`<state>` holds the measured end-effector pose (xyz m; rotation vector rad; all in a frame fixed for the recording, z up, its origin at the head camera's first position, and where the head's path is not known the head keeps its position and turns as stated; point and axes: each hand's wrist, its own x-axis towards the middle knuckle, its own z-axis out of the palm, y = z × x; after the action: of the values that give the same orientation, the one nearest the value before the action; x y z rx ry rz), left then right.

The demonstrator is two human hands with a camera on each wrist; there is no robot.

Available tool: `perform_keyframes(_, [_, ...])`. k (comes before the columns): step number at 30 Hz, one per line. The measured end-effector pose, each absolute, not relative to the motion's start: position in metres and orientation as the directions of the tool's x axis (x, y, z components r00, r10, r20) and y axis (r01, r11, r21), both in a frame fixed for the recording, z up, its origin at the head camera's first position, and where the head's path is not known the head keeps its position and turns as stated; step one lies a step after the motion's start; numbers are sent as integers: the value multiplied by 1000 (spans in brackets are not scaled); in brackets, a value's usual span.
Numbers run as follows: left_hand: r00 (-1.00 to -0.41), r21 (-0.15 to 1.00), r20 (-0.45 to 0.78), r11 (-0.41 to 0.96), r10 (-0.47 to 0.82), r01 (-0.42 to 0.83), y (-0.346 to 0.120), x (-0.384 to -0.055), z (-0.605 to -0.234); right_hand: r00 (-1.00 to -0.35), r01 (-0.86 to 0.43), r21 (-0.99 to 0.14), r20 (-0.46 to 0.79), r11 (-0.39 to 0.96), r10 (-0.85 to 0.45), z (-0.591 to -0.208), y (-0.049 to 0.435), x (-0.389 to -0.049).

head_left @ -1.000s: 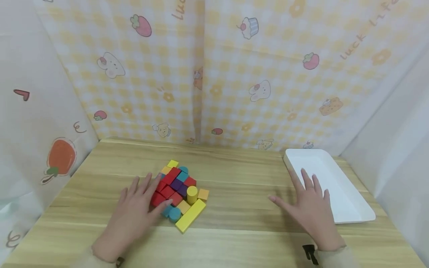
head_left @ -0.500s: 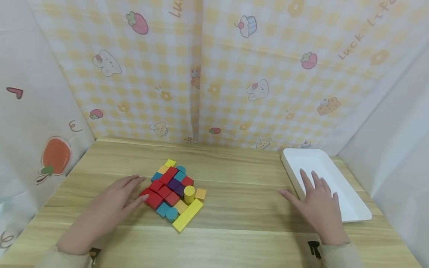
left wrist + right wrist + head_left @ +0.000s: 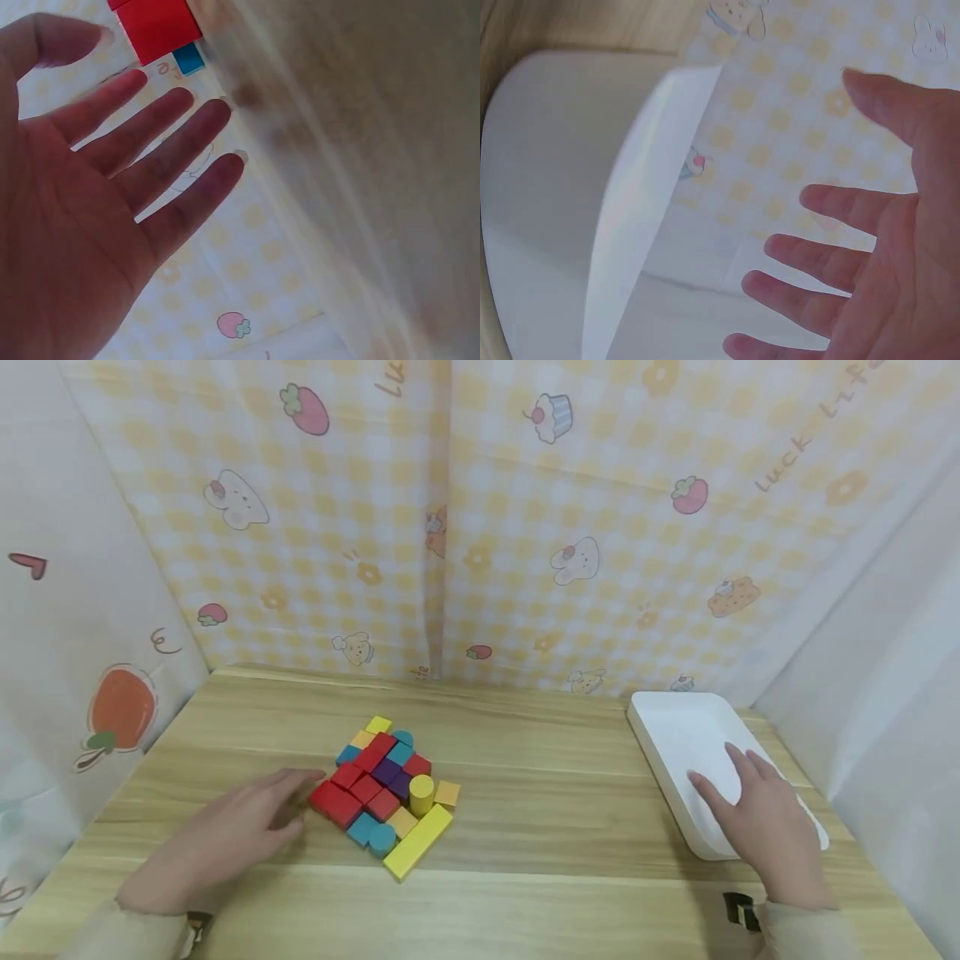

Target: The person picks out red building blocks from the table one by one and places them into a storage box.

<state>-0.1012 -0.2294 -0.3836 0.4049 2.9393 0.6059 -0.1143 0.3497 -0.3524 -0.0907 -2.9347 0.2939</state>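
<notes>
A tight cluster of toy blocks lies on the left part of the table, with red blocks (image 3: 364, 789), purple blocks (image 3: 387, 771), blue blocks (image 3: 382, 839), a long yellow block (image 3: 418, 843) and an upright yellow cylinder (image 3: 422, 794). My left hand (image 3: 240, 831) is just left of the red blocks, its fingers relaxed and holding nothing. In the left wrist view its fingers spread below a red block (image 3: 159, 30). Over the white tray (image 3: 678, 739) at the right, my right hand (image 3: 772, 822) is held with fingers extended and nothing in them. The right wrist view shows those fingers apart.
The wooden table (image 3: 540, 827) carries the blocks and the tray well apart. A patterned curtain (image 3: 510, 527) stands along the back edge, with white cloth (image 3: 900, 652) on the right side and printed white cloth (image 3: 75, 568) on the left.
My left hand has drawn back leftward from over the blocks. My right hand has moved right, from the tray's left side to above its near part.
</notes>
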Motion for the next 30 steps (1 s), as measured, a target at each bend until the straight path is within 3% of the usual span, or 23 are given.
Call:
perform_keyframes(13, [-947,512,25,809,321,288,-233,-109,-394,-977,121,-276,135,953,164,-364,394,-122])
perform_keyframes(30, [-946,510,57,806,319,302,-223,-107,-392,-977,171,-248,81,953,197,-376,423,-119])
